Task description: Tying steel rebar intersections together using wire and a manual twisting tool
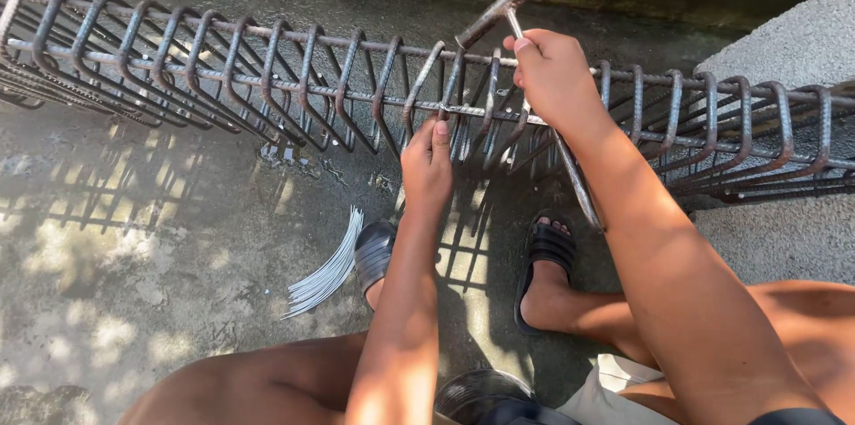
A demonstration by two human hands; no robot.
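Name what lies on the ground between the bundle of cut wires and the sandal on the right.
In the head view, the other black sandal lies between the wire bundle and the right-hand sandal, beside sunlit bare concrete.

Floor point(134, 300): grey concrete, stained, sun-dappled | on it: rebar cage point(267, 77) lying lengthwise; bundle of cut wires point(328, 272) beside black sandal point(374, 251); second sandal point(545, 251)

The rebar cage point(267, 77) bars the whole upper frame with only narrow gaps between stirrups, while bare concrete floor point(134, 300) lies open at lower left beside the wire bundle point(329, 269).
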